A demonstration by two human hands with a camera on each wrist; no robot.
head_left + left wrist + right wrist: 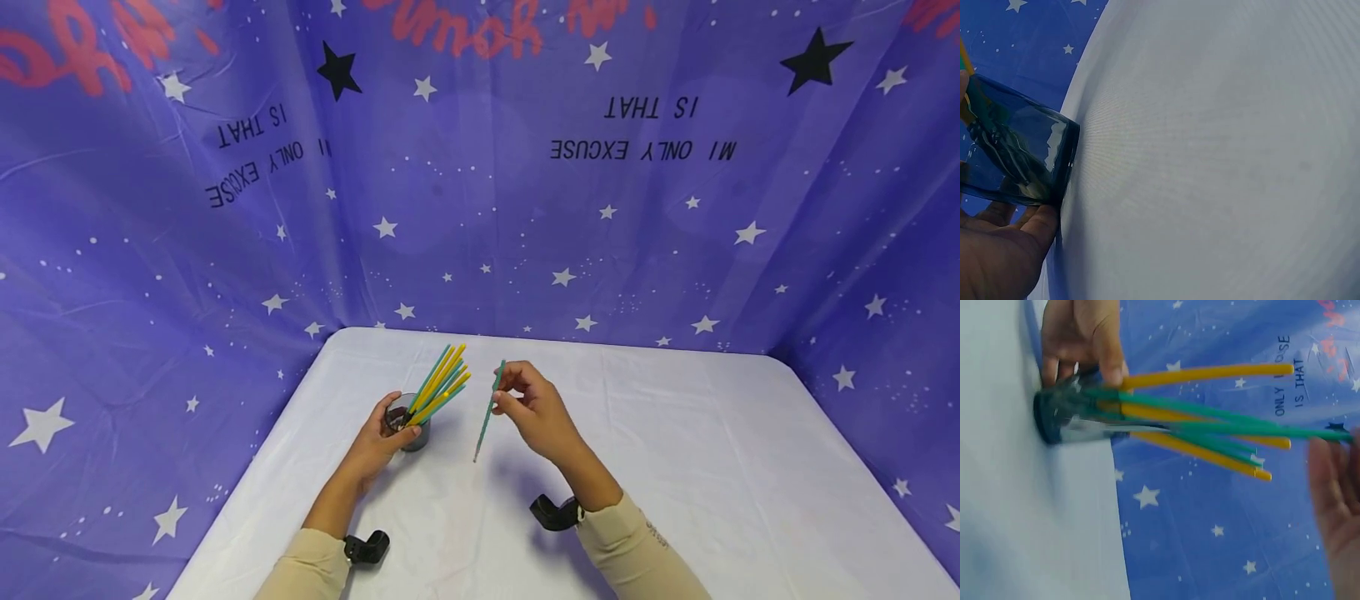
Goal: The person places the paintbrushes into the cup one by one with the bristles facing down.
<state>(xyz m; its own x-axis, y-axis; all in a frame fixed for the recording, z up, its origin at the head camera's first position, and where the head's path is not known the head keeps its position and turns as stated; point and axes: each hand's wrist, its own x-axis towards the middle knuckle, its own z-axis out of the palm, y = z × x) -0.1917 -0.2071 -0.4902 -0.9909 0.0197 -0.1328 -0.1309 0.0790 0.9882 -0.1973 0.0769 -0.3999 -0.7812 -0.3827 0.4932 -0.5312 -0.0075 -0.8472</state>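
Note:
In the head view my left hand grips a dark see-through cup, its thumb over the rim. Several slim yellow sticks and green sticks lean out of the cup to the right; their lower ends look dark through its wall in the left wrist view. To the right of the cup, my right hand pinches one slim green stick near its upper end, between thumb and fingers. That stick slants down to a pale, silvery tip, apart from the cup in the head view.
A white cloth covers the table. Purple curtains with stars and lettering hang behind it and at both sides. A black wrist camera is strapped to each arm, the left one and the right one, close above the cloth.

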